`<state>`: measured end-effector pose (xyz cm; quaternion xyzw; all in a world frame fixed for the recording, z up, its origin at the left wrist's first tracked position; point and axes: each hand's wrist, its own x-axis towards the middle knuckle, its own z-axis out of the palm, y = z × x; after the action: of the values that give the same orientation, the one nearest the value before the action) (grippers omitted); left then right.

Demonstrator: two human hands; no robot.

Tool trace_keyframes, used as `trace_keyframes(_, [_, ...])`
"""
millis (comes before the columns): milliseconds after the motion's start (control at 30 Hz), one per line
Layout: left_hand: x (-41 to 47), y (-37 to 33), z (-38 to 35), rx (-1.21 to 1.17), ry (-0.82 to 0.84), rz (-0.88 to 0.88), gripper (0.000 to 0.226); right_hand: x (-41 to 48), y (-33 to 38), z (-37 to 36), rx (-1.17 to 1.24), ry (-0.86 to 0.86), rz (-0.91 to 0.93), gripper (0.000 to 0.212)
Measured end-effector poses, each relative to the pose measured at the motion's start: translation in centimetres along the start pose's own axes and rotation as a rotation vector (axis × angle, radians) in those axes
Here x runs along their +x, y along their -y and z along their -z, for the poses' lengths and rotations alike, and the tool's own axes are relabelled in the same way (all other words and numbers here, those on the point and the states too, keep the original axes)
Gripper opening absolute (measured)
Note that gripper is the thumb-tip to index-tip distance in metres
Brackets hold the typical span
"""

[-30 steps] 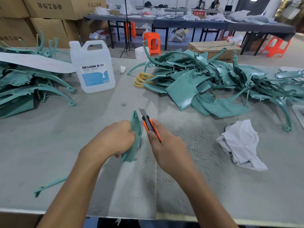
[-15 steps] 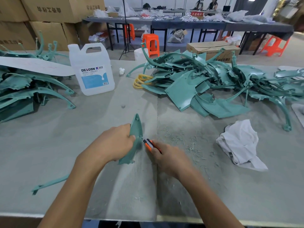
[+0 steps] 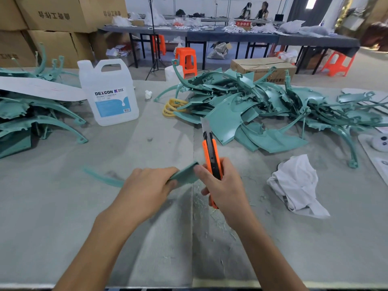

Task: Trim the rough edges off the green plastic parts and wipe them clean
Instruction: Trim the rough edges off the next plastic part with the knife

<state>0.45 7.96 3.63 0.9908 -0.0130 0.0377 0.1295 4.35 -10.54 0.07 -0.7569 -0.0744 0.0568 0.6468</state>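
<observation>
My left hand point(image 3: 147, 190) grips a green plastic part point(image 3: 184, 175), held flat and low over the grey table, its thin curved arm trailing left. My right hand point(image 3: 222, 185) is shut on an orange utility knife point(image 3: 211, 152), blade extended and pointing away from me, upright beside the part's right end. A crumpled white cloth point(image 3: 298, 185) lies on the table to the right. A large heap of green parts point(image 3: 262, 108) sits at the back right, and another stack of green parts point(image 3: 31, 118) at the left.
A white DEXCON jug point(image 3: 109, 95) stands at the back left of the table point(image 3: 63, 206). Yellow rings point(image 3: 171, 106) lie by the heap. Plastic shavings point(image 3: 210, 211) litter the cloth surface under my hands. Cardboard boxes, orange stools and other tables are behind.
The part has turned from standing upright to lying flat in my left hand. My right hand lifted the knife off the part's edge and now holds it blade-up.
</observation>
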Motion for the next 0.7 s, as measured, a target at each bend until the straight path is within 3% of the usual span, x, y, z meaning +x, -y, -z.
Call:
trace_keyframes(167, [-0.2,0.6,-0.8,-0.015,-0.118,-0.066,0.013,-0.3,0.3,0.4,-0.082,0.127,0.07,0.025])
trace_keyframes(267, [-0.3,1.1,-1.1,-0.021,-0.441,0.006,0.024,-0.8,0.5,0.1,-0.194,0.086,0.087,0.026])
trace_keyframes(333, [-0.6,0.9,-1.7,-0.168,-0.6,0.115,0.035,-1.1,0.9,-0.3,-0.162,0.047,0.079,0.027])
trace_keyframes(400, [-0.9,-0.1,-2.5,-0.456,-0.531,0.207,0.03,-1.3,1.3,-0.5,-0.052,0.02,0.062,0.027])
trace_keyframes(467, [-1.4,-1.1,-3.6,-0.759,-0.352,0.24,0.024,-1.3,1.9,-0.5,0.041,0.03,0.046,0.031])
trace_keyframes(600, [-2.5,-1.8,-3.9,-0.856,-0.096,0.016,0.068,-1.7,2.6,-0.5,0.074,0.081,0.045,0.037])
trace_keyframes(700, [-2.7,-1.7,-3.9,-0.889,-0.008,-0.037,0.077,-2.3,2.2,-0.6,0.086,0.15,0.026,0.031])
